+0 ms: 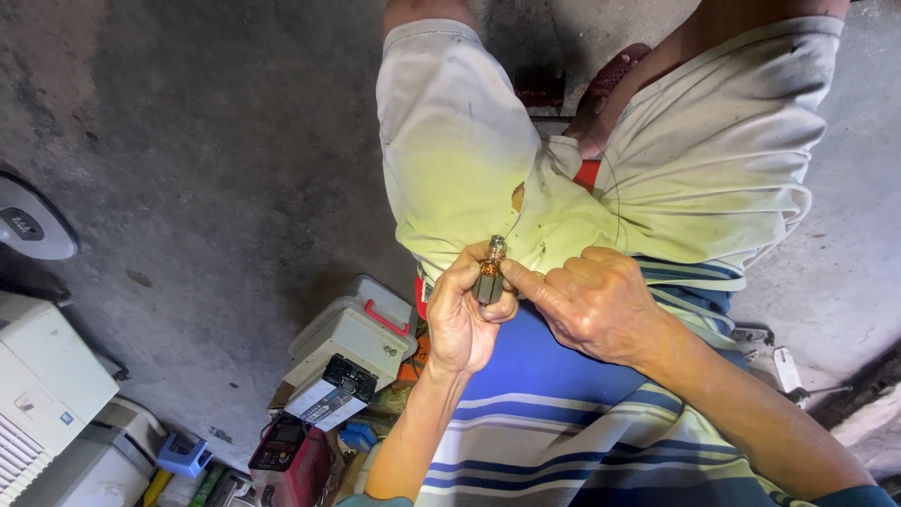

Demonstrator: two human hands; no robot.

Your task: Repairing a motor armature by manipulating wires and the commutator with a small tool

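Armature (490, 270), small, with copper windings, sits over the lap, pinched upright in the left hand (462, 314), fingers wrapped round its dark core. Right hand (596, 300) fingers close narrowly on its side. Likely light, rigid; windings delicate, so grip the core.

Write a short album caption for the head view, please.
Both hands, left and right, hold a small motor armature.
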